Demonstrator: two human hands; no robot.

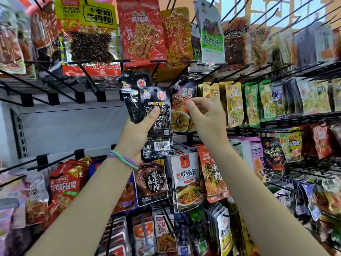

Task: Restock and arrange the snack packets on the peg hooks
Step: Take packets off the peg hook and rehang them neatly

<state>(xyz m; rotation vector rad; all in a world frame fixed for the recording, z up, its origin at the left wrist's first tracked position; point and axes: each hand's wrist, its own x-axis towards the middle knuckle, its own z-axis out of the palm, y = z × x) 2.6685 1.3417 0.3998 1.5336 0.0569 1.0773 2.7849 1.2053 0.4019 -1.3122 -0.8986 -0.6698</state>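
The left hand (137,134) is raised in front of the peg wall and grips a small fan of black snack packets (156,124), thumb pressed across the front one, fingers curled behind. The packets stand upright, their top edges just under the tips of the upper row's black peg hooks (86,74), their lower edge overlapping the dark beef-steak packet (152,182) hanging below. Two hair ties (122,159), green and purple, circle that wrist.

The right hand (204,117) is just right of the black packets, its fingers curled, thumb and forefinger pinched together at the front of an orange-red packet (181,100) hung in the middle row; whether they actually grip it cannot be told. Yellow packets (233,102) hang close on its right.

Left of the hands the middle row is bare grey back panel (70,126), with bare hooks jutting out above it.
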